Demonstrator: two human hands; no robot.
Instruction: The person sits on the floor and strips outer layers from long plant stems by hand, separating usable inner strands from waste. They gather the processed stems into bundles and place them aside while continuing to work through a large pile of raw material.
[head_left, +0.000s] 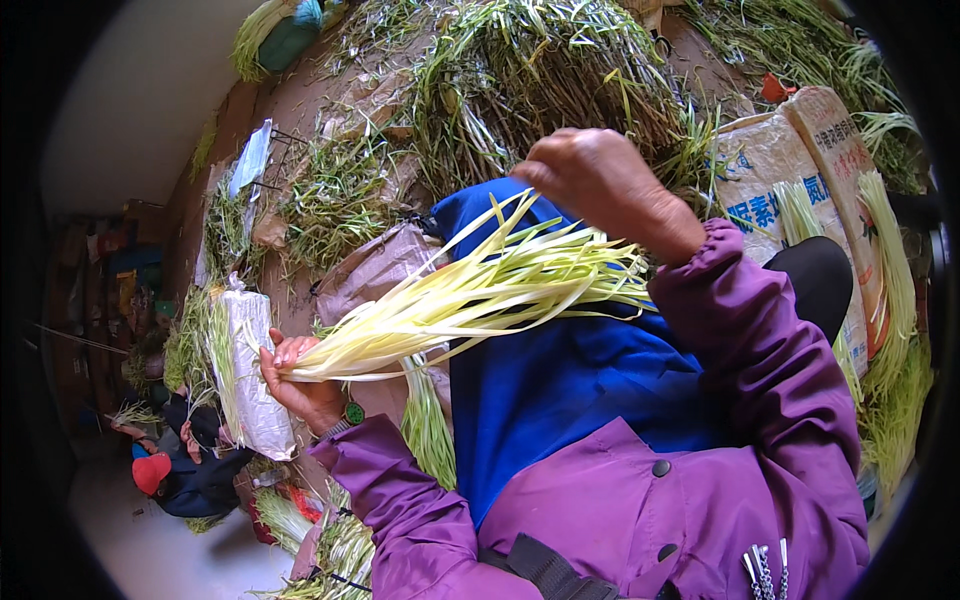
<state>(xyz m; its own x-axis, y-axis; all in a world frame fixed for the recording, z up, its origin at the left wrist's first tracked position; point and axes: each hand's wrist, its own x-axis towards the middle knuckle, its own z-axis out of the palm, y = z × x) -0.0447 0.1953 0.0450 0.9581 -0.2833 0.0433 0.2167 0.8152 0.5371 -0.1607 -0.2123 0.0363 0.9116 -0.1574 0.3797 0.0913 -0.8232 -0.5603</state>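
Note:
My left hand (300, 379) is closed around the pale end of a bunch of long, flat yellow-green leaves (457, 307), which look like blanched garlic chives. The bunch stretches rightward over the blue cloth (555, 382) on my lap, its loose leaves fanning out. Above its far part is my right hand (600, 180), fingers curled and blurred by motion. A leaf tip ends close beneath those fingers, but whether they pinch anything is hidden. Another bundle of green leaves (429, 427) hangs beside my left forearm.
A large heap of uncleaned stalks (555, 82) lies ahead. To the right, printed woven sacks (780, 157) carry sorted bunches (889, 255). A white wrapped bundle (259, 375) lies at left, near a person in a red cap (151, 472). Plant scraps (345, 202) litter the floor.

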